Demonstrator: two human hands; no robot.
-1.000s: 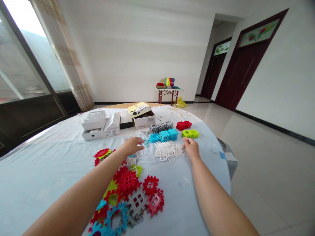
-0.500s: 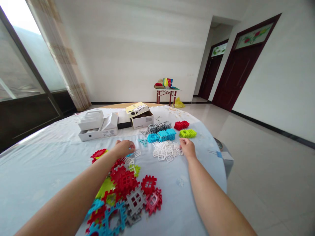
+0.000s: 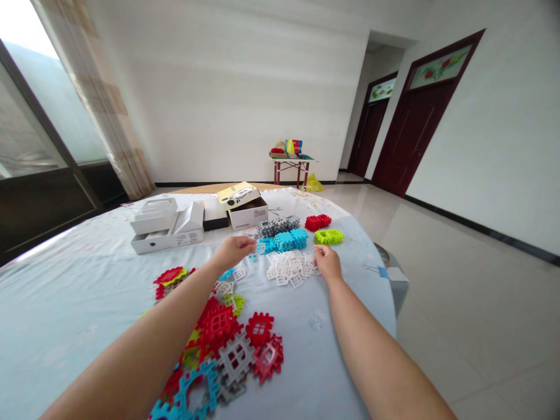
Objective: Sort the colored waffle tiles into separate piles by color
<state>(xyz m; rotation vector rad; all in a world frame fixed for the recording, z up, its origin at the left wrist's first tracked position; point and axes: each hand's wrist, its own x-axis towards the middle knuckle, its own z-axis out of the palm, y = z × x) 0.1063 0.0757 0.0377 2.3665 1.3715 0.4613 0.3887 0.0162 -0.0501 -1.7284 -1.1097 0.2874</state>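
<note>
My left hand (image 3: 236, 251) pinches a small white window piece (image 3: 261, 248) in front of the stacked blue building pieces (image 3: 291, 239). At the right edge of a pile of white window pieces (image 3: 289, 268), my right hand (image 3: 327, 260) has its fingers closed; what they hold, if anything, is hidden. Below my left forearm lies a mixed heap, with red building pieces (image 3: 219, 321), a grey piece (image 3: 236, 357) and a blue frame piece (image 3: 199, 388). More white window pieces (image 3: 224, 287) lie at its upper end.
Behind the blue stack are grey pieces (image 3: 279, 224); red pieces (image 3: 318, 221) and lime-green pieces (image 3: 329, 236) are grouped to the right. A white box (image 3: 168, 240) and a lidded box (image 3: 249, 217) stand at the back left. The round table's cloth (image 3: 324, 356) drops off at the right.
My left hand has moved up and right from the mixed heap toward the blue stack, now with a white window piece in its fingers. My right hand stays by the white pile.
</note>
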